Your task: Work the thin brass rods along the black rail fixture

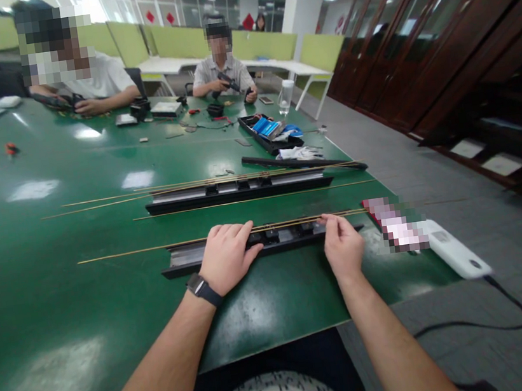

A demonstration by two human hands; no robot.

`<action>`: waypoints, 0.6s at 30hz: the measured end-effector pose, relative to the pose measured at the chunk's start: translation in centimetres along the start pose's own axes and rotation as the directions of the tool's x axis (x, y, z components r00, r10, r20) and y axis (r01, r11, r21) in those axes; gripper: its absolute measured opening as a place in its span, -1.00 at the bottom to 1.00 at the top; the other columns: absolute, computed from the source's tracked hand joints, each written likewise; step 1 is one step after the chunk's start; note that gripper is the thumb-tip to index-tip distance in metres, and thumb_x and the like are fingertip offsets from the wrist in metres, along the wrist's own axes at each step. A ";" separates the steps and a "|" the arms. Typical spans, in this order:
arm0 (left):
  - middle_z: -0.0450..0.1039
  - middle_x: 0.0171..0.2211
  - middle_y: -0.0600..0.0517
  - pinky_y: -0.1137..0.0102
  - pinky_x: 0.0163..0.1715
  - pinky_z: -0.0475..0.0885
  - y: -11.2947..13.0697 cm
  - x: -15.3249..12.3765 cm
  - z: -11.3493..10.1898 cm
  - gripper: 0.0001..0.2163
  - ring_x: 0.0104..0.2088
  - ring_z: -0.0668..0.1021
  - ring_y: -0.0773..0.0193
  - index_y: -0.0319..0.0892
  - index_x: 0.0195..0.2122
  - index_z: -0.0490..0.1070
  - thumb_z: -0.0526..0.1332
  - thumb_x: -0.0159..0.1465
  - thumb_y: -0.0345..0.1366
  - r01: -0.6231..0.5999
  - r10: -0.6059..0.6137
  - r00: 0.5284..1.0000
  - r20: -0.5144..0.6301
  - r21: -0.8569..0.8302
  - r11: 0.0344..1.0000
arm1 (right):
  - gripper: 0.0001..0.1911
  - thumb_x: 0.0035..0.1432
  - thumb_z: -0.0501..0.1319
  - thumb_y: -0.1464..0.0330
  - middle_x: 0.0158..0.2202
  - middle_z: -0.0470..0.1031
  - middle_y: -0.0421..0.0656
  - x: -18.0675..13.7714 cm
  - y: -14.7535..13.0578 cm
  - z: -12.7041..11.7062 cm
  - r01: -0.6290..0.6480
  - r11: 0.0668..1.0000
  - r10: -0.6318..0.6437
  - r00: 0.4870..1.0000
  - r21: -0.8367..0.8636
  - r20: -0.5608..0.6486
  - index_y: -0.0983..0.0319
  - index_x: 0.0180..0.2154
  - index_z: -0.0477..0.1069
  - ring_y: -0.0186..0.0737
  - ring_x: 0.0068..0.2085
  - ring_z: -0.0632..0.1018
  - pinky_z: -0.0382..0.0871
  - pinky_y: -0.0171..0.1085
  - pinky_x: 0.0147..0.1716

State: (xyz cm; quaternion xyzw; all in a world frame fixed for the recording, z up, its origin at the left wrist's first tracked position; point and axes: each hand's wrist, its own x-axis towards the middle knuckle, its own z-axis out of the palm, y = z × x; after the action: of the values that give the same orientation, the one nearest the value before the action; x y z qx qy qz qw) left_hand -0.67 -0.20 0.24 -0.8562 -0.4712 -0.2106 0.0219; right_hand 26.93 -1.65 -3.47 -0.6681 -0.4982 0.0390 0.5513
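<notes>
My left hand (pixel 228 257), wearing a dark wristband, is closed over a long black channel-shaped rail (pixel 187 270) on the table. Its fingers reach over the far edge and its thumb lies on the near side. Small black blocks (pixel 304 229) sit inside the rail's grey channel. Thin gold-coloured rods (pixel 122 254) run lengthwise along the rail's far edge, past both its ends. At the right end, my right hand (pixel 344 245) pinches one of these rods between thumb and forefinger. Behind lies a second similar rail (pixel 242 196), with more thin rods (pixel 94 207) along it.
A pixelated phone (pixel 394 223) and a white power bank (pixel 458 250) with a black cable lie at the table's right edge. Farther back are a black tray (pixel 253 134), white gloves (pixel 298 154) and a clear bottle (pixel 285 97). Two people handle objects across the green table (pixel 88 308).
</notes>
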 end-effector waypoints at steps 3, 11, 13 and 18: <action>0.61 -0.01 -0.15 0.10 0.03 0.34 0.0 0.0 0.0 -0.61 0.01 0.59 -0.01 -0.15 0.17 0.41 0.20 0.43 -0.05 0.001 -0.001 1.000 0.000 0.001 1.000 | -0.60 0.42 0.10 0.13 -0.19 0.72 -0.07 -0.1 -0.1 0.0 0.028 0.999 -0.028 0.999 0.018 0.029 0.22 -0.09 0.63 -0.09 -0.13 0.72 0.54 -0.19 -0.05; 0.60 0.00 -0.14 0.10 0.04 0.35 0.1 0.0 -0.1 -0.60 0.01 0.59 -0.01 -0.17 0.17 0.41 0.21 0.43 -0.05 -0.002 0.002 1.000 0.001 0.011 1.000 | -0.60 0.43 0.08 0.15 -0.18 0.72 -0.10 0.0 0.0 0.0 0.021 0.999 -0.020 1.000 -0.034 0.022 0.19 -0.11 0.64 -0.09 -0.11 0.71 0.52 -0.20 -0.01; 0.60 -0.01 -0.14 0.10 0.04 0.34 0.1 0.0 -0.1 -0.60 0.01 0.59 -0.01 -0.17 0.18 0.40 0.21 0.43 -0.05 -0.003 0.003 1.000 -0.001 0.012 1.000 | -0.60 0.43 0.08 0.16 -0.18 0.72 -0.10 0.0 0.1 0.0 0.011 0.999 -0.010 1.000 -0.040 0.013 0.20 -0.11 0.64 -0.10 -0.11 0.71 0.51 -0.20 -0.01; 0.61 -0.01 -0.13 0.10 0.04 0.34 0.0 0.0 0.0 -0.59 0.01 0.59 -0.02 -0.18 0.18 0.41 0.21 0.43 -0.05 -0.007 0.007 1.000 -0.003 0.016 1.000 | -0.61 0.42 0.08 0.17 -0.18 0.72 -0.11 0.1 0.1 0.0 -0.004 0.999 0.004 1.000 -0.039 0.001 0.20 -0.12 0.64 -0.11 -0.12 0.71 0.51 -0.22 -0.01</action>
State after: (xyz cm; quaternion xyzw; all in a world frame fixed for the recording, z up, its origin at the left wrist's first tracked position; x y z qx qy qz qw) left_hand -0.66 -0.21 0.24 -0.8574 -0.4697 -0.2081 0.0305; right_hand 27.03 -1.59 -3.53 -0.6797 -0.4979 0.0309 0.5378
